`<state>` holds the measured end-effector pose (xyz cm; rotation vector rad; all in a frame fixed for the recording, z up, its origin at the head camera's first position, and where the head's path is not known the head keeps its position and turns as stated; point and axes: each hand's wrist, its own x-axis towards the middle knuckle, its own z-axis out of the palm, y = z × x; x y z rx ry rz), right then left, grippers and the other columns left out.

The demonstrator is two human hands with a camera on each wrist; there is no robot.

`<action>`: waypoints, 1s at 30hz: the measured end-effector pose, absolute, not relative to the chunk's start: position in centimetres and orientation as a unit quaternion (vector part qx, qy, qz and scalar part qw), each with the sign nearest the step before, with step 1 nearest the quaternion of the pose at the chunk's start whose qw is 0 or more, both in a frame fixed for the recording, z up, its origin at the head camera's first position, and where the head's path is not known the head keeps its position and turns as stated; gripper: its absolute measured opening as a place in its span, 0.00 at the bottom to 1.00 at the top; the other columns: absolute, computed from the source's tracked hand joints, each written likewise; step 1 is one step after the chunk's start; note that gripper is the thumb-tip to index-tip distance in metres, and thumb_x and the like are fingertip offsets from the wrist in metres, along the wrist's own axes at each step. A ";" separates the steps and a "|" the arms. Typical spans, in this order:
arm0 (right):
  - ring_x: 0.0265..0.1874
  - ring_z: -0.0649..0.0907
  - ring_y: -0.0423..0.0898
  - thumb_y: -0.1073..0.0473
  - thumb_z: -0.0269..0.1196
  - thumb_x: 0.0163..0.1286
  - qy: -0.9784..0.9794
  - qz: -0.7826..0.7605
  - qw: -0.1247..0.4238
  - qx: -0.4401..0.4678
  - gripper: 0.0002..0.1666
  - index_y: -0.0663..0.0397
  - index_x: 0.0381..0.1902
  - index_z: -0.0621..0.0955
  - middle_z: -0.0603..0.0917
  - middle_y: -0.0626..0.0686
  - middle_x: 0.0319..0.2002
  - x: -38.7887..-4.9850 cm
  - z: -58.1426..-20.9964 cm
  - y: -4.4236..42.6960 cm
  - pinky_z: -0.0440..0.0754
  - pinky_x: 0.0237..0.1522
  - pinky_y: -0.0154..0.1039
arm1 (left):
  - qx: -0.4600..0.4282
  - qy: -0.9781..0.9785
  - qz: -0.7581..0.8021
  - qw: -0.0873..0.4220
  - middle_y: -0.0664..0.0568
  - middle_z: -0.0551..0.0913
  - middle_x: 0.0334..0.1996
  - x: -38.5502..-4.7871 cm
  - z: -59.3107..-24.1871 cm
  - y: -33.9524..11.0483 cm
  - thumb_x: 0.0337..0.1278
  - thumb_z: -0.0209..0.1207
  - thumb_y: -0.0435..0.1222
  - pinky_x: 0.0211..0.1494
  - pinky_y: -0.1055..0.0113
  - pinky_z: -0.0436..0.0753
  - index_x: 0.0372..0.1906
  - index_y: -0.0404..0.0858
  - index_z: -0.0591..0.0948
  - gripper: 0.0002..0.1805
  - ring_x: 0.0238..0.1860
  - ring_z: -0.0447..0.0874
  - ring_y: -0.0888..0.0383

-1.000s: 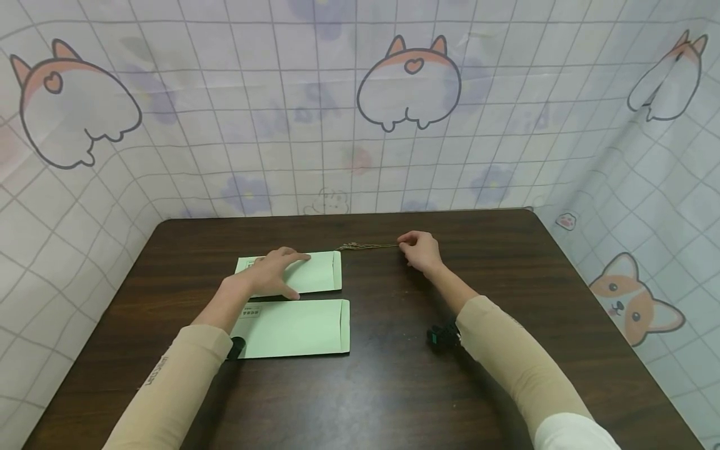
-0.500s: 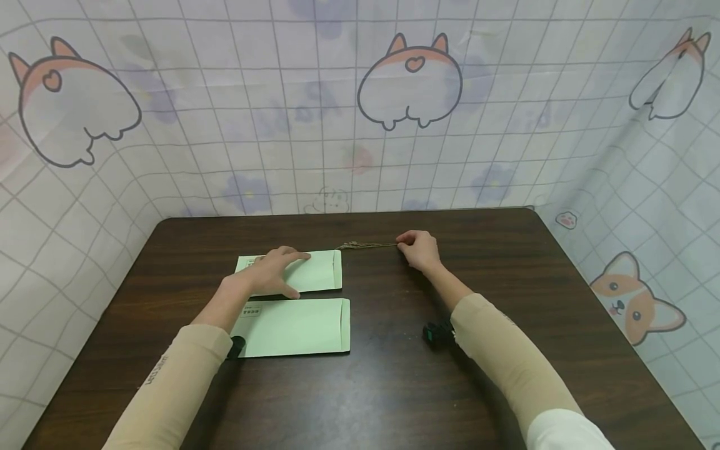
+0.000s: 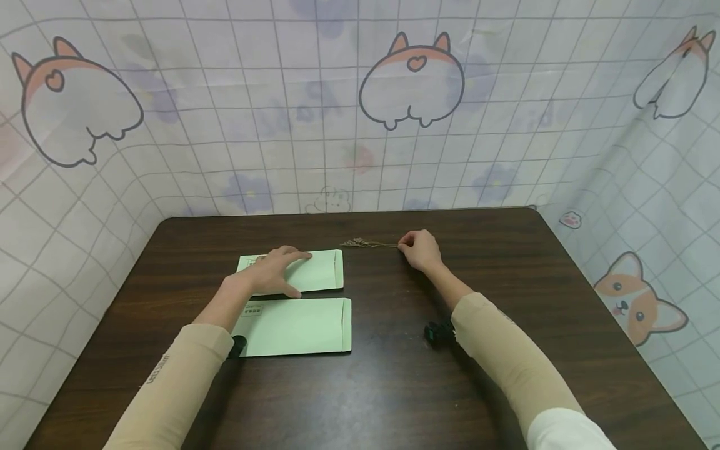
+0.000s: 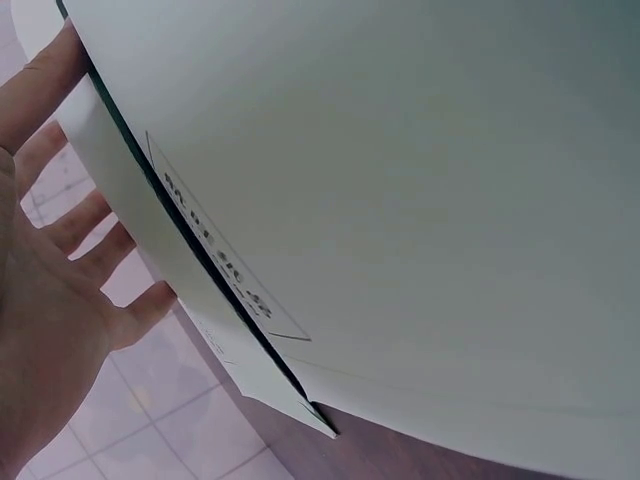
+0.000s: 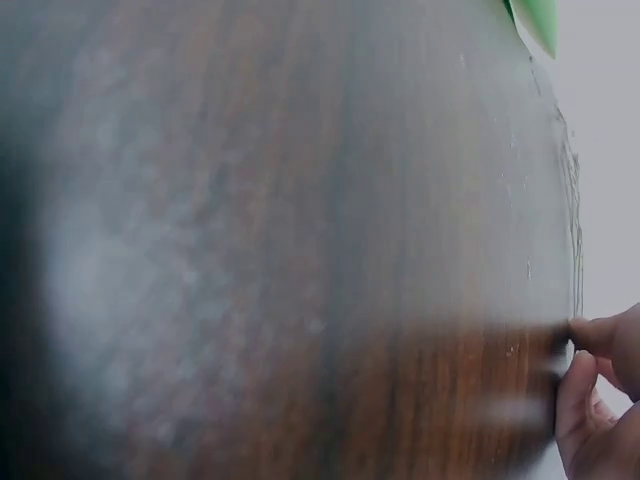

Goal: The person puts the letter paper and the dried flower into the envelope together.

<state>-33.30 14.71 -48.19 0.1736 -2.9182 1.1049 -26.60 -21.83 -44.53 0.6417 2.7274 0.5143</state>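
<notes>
Two pale green paper envelopes lie one behind the other on the dark wooden table, the far envelope (image 3: 317,272) and the near envelope (image 3: 298,328). My left hand (image 3: 270,274) rests on the far envelope with its fingers spread; in the left wrist view, that hand (image 4: 50,250) shows along the envelopes' edges. Beyond the far envelope's right corner lies a thin sprig of dried flowers (image 3: 360,243). Its stem ends are pinched between thumb and fingertips of my right hand (image 3: 420,250). The right wrist view shows this right hand (image 5: 605,390) holding the thin stems (image 5: 575,230) at the frame's edge.
A small black device (image 3: 437,334) sits by the right sleeve, and another dark device (image 3: 239,346) by the left sleeve over the near envelope's corner. Behind the table (image 3: 388,400) hangs a white gridded curtain (image 3: 320,144) with cartoon corgis.
The sprig's flowered tip has shifted slightly to the right, off the far envelope's corner, with the right hand still pinching the stems. The left hand stays in place on the envelope.
</notes>
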 end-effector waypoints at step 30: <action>0.39 0.81 0.53 0.64 0.61 0.77 -0.924 0.336 -0.009 0.185 0.07 0.62 0.45 0.83 0.84 0.58 0.41 -30.8 -47.2 15.5 0.80 0.46 0.49 | 0.224 0.946 0.182 0.147 0.35 0.58 0.76 -26.7 -44.6 -21.9 0.54 0.76 0.46 0.66 0.23 0.56 0.79 0.44 0.64 0.50 0.75 0.55 0.32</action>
